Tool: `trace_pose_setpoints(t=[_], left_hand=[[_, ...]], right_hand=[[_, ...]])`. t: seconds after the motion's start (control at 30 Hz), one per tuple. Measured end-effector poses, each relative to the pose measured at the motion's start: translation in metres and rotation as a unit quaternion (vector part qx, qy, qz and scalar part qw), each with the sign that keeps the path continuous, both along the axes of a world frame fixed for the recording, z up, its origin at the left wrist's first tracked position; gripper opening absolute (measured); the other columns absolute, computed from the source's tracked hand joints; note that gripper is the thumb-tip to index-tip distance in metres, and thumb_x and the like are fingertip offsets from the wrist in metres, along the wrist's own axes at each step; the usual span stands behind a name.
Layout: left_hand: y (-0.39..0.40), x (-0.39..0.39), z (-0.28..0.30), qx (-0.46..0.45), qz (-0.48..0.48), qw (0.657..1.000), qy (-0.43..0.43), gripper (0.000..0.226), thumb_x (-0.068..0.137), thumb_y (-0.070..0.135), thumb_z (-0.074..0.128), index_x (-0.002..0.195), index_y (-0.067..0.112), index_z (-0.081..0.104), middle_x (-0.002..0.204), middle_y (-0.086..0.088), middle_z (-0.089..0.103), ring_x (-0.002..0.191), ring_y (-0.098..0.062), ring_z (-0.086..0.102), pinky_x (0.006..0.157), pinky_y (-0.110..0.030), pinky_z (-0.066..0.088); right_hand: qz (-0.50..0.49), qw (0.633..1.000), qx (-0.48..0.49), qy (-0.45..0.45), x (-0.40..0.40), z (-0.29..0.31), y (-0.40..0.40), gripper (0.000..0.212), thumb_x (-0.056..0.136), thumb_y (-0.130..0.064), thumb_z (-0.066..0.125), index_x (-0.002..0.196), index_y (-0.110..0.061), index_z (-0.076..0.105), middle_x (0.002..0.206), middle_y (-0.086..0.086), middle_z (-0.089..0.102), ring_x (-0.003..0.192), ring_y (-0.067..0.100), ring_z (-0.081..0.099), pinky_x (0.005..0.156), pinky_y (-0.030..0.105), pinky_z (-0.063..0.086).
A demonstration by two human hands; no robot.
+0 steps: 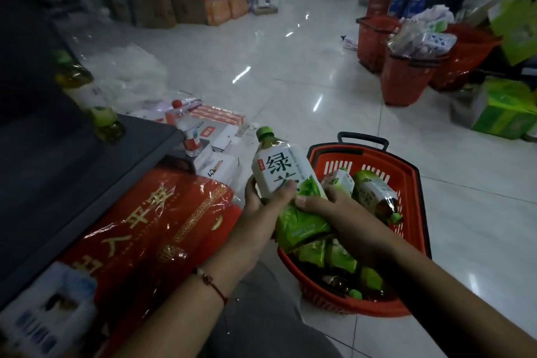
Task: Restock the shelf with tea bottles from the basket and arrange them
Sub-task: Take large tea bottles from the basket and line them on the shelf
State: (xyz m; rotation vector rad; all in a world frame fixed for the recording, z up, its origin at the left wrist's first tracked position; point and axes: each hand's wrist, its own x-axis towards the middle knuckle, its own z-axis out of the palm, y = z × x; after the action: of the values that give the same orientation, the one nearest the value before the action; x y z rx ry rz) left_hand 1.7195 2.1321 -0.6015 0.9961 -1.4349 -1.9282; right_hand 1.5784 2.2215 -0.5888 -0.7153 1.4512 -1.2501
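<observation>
While a green tea bottle (283, 180) is gripped by both the left hand (263, 206) and the right hand (328, 206) above the red basket (406, 171), a carry toward the shelf (87, 160) at nine o'clock is judged to be needed next.

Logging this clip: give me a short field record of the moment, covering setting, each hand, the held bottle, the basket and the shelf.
setting: shop aisle, tiled floor
left hand: grips the lower part of the held tea bottle
right hand: holds the bottle's base end, thumb on the label
held tea bottle: green cap, tilted, cap pointing up and away, above the basket's near-left rim
basket: red, on the floor, more tea bottles lying inside
shelf: dark, at left, two green-capped bottles at its edge
</observation>
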Motion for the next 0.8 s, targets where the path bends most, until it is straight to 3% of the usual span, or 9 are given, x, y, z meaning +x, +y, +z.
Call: trace_pose_setpoints(t=[0.13,0.2,0.37,0.57,0.8], left_hand=[[-0.002,0.033,0.048,-0.089,0.062,0.994,0.012,0.081,0.068,0.049,0.072,0.141,0.038,0.039,0.109,0.013,0.071,0.094,-0.005,0.072,0.073,-0.025,0.06],[-0.005,0.052,0.076,-0.135,0.094,0.986,0.01,0.074,0.071,0.046,0.073,0.138,0.037,0.041,0.107,0.015,0.071,0.094,0.0,0.07,0.071,-0.019,0.057],[-0.013,0.112,0.158,-0.24,0.161,0.957,-0.014,0.09,0.07,0.048,0.085,0.142,0.038,0.032,0.115,0.014,0.069,0.1,-0.003,0.069,0.093,-0.035,0.056],[-0.01,0.201,0.263,-0.353,0.155,0.922,-0.04,0.097,0.064,0.039,0.092,0.143,0.039,0.035,0.122,0.014,0.069,0.108,-0.007,0.068,0.092,-0.034,0.056],[-0.023,0.295,0.357,-0.47,0.265,0.834,-0.11,0.078,0.074,0.028,0.084,0.142,0.034,0.045,0.118,0.019,0.07,0.103,0.003,0.067,0.088,-0.026,0.058]], right_hand=[[0.058,0.996,-0.069,0.017,0.026,0.046,-0.013,0.068,0.069,-0.042,0.081,0.129,-0.028,0.052,0.112,0.004,0.072,0.095,0.022,0.073,0.087,0.039,0.058],[0.085,0.991,-0.104,0.023,0.039,0.071,-0.022,0.059,0.071,-0.036,0.078,0.125,-0.032,0.055,0.109,0.002,0.073,0.095,0.022,0.074,0.085,0.037,0.058],[0.177,0.962,-0.204,0.042,0.084,0.143,-0.05,0.051,0.083,-0.022,0.071,0.132,-0.029,0.058,0.118,0.006,0.071,0.104,0.029,0.071,0.091,0.045,0.055],[0.273,0.907,-0.318,0.041,0.151,0.235,-0.073,0.04,0.089,-0.026,0.061,0.129,-0.025,0.059,0.12,0.002,0.071,0.109,0.026,0.069,0.094,0.047,0.055],[0.341,0.837,-0.415,0.104,0.243,0.324,-0.131,0.038,0.098,-0.018,0.057,0.135,-0.021,0.055,0.124,-0.003,0.069,0.113,0.014,0.066,0.095,0.031,0.054]])
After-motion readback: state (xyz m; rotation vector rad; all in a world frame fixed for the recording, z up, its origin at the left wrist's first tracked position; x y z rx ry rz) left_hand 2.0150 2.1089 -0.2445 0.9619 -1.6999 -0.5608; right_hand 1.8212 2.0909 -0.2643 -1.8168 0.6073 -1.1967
